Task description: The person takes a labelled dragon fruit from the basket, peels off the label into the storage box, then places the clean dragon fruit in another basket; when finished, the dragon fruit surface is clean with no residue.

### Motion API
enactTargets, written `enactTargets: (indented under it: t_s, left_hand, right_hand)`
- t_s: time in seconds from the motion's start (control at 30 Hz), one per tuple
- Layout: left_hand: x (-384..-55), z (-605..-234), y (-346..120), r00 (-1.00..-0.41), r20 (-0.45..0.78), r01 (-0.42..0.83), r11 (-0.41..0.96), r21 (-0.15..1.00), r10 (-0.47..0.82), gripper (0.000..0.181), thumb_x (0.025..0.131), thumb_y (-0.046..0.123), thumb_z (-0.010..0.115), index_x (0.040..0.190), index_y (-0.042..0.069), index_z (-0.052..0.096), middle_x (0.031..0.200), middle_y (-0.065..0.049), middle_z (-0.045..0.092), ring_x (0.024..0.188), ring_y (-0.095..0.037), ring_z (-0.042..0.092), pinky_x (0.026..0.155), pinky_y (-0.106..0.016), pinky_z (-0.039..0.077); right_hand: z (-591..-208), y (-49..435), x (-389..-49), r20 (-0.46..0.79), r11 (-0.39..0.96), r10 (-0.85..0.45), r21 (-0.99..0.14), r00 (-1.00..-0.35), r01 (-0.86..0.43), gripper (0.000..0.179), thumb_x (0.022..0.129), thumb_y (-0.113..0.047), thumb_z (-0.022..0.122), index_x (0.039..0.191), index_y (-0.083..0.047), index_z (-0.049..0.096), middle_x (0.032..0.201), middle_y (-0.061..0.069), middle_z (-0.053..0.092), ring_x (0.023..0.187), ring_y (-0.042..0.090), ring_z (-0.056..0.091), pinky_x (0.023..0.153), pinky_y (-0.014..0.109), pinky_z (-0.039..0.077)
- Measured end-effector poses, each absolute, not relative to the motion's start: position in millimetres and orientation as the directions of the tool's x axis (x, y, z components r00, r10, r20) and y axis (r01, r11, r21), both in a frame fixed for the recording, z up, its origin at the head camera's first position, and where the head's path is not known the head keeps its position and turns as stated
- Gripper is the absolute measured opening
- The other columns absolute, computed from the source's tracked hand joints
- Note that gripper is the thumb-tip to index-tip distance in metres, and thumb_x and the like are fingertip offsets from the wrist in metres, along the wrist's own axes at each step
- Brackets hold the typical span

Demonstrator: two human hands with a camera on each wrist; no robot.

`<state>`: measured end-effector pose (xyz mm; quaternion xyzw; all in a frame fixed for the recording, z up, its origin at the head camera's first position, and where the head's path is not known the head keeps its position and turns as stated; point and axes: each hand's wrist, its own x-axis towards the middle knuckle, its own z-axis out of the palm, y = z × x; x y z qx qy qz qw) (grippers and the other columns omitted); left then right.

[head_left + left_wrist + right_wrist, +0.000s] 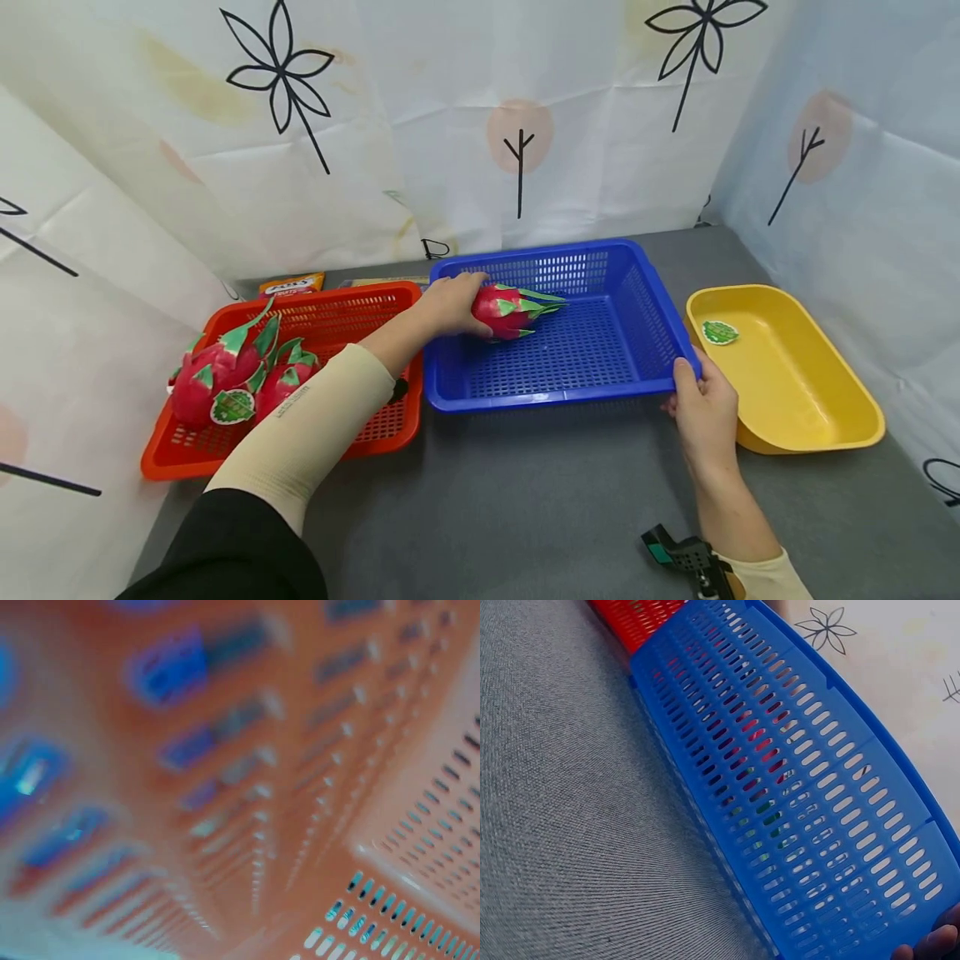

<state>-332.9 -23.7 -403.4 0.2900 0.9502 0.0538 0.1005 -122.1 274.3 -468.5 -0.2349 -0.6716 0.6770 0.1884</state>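
Note:
My left hand [450,307] reaches over the left side of the blue basket [555,395] and holds a pink dragon fruit [501,312] inside it, green leaf tips pointing right. My right hand [703,408] grips the basket's near right corner, thumb on top of the rim. In the right wrist view its fingertips [934,945] show at the lower right, beside the slotted blue wall [780,787]; pink and green show through the slots. Under my left forearm stands a red basket [405,417] with dragon fruits [217,371] at its left. Its slotted wall fills the left wrist view, partly blurred.
At the right stands a yellow bin [810,383] with a green leaf-shaped label [720,332] on its inner wall. An orange packet [291,285] lies behind the red basket. Patterned cloth [450,125] walls in the grey table [480,508] at the back and sides.

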Motion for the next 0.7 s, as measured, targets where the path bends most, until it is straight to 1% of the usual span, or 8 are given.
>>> enactTargets:
  t_s: [0.07, 0.13, 0.23, 0.33, 0.4, 0.5, 0.6, 0.7]
  left_hand:
    - [-327.9, -399.7, -27.2, -0.81, -0.132, 0.549, 0.818, 0.173, 0.572, 0.091, 0.083, 0.046, 0.083, 0.153, 0.007, 0.041, 0.145, -0.016, 0.054, 0.13, -0.033, 0.052, 0.11, -0.05, 0.039]
    - [-320.8, -393.8, -30.4, -0.811, -0.109, 0.553, 0.813, 0.182, 0.575, 0.088, 0.084, 0.043, 0.083, 0.153, 0.006, 0.042, 0.146, -0.016, 0.053, 0.131, -0.034, 0.052, 0.11, -0.052, 0.04]
    - [-307.9, -382.5, -36.5, -0.814, -0.071, 0.555, 0.808, 0.197, 0.577, 0.087, 0.085, 0.04, 0.083, 0.154, 0.005, 0.041, 0.149, -0.017, 0.05, 0.134, -0.034, 0.05, 0.111, -0.053, 0.04]
    - [-292.1, -370.3, -45.8, -0.824, -0.029, 0.545, 0.805, 0.235, 0.566, 0.088, 0.086, 0.039, 0.082, 0.156, 0.006, 0.039, 0.152, -0.016, 0.047, 0.138, -0.034, 0.047, 0.113, -0.052, 0.038]
    - [-279.4, -361.1, -53.4, -0.834, -0.001, 0.529, 0.802, 0.276, 0.551, 0.088, 0.087, 0.039, 0.081, 0.157, 0.008, 0.037, 0.154, -0.014, 0.046, 0.14, -0.033, 0.045, 0.113, -0.053, 0.038]
    - [-257.8, -346.5, -66.4, -0.856, 0.033, 0.492, 0.792, 0.361, 0.517, 0.087, 0.088, 0.04, 0.08, 0.158, 0.011, 0.037, 0.157, -0.011, 0.043, 0.144, -0.031, 0.041, 0.113, -0.053, 0.039]
    - [-236.6, -335.9, -78.2, -0.869, 0.073, 0.466, 0.757, 0.458, 0.49, 0.085, 0.089, 0.038, 0.08, 0.158, 0.013, 0.038, 0.157, -0.009, 0.043, 0.145, -0.028, 0.039, 0.112, -0.053, 0.041]
    - [-217.4, -332.0, -85.7, -0.86, 0.131, 0.478, 0.688, 0.546, 0.494, 0.083, 0.089, 0.035, 0.081, 0.157, 0.014, 0.04, 0.155, -0.007, 0.046, 0.144, -0.026, 0.041, 0.111, -0.051, 0.042]
  right_hand:
    - [-468.3, 272.6, -122.0, -0.057, -0.006, 0.587, -0.998, -0.808, 0.066, 0.045, 0.106, -0.028, 0.057, 0.146, -0.007, 0.056, 0.065, 0.006, 0.053, 0.053, 0.014, 0.05, 0.056, 0.02, 0.052]
    - [-468.5, 271.7, -121.1, -0.016, 0.071, 0.605, -0.995, -0.796, 0.074, 0.045, 0.106, -0.031, 0.056, 0.145, -0.008, 0.057, 0.065, 0.003, 0.054, 0.05, 0.013, 0.048, 0.052, 0.019, 0.049]
    - [-468.4, 271.2, -117.7, 0.076, 0.211, 0.637, -0.974, -0.767, 0.079, 0.046, 0.106, -0.033, 0.055, 0.144, -0.009, 0.058, 0.059, -0.001, 0.049, 0.043, 0.01, 0.04, 0.041, 0.019, 0.037]
    - [-466.1, 270.8, -113.1, 0.171, 0.331, 0.667, -0.94, -0.725, 0.083, 0.044, 0.105, -0.033, 0.056, 0.142, -0.009, 0.059, 0.051, -0.002, 0.04, 0.036, 0.009, 0.031, 0.034, 0.024, 0.022]
    - [-462.8, 270.1, -110.5, 0.211, 0.384, 0.675, -0.919, -0.707, 0.093, 0.045, 0.104, -0.034, 0.057, 0.141, -0.009, 0.059, 0.049, -0.003, 0.038, 0.034, 0.009, 0.029, 0.032, 0.025, 0.02]
    - [-455.6, 267.4, -107.3, 0.267, 0.488, 0.668, -0.862, -0.695, 0.139, 0.048, 0.102, -0.037, 0.059, 0.14, -0.009, 0.059, 0.047, -0.003, 0.038, 0.032, 0.009, 0.028, 0.032, 0.024, 0.018]
    - [-445.1, 262.3, -103.5, 0.33, 0.584, 0.634, -0.797, -0.699, 0.154, 0.047, 0.1, -0.038, 0.06, 0.138, -0.009, 0.062, 0.046, -0.002, 0.037, 0.032, 0.011, 0.028, 0.032, 0.024, 0.016]
    - [-432.8, 253.3, -98.9, 0.38, 0.634, 0.577, -0.766, -0.723, 0.104, 0.041, 0.1, -0.032, 0.063, 0.134, -0.01, 0.066, 0.049, 0.0, 0.035, 0.036, 0.013, 0.028, 0.036, 0.026, 0.018]
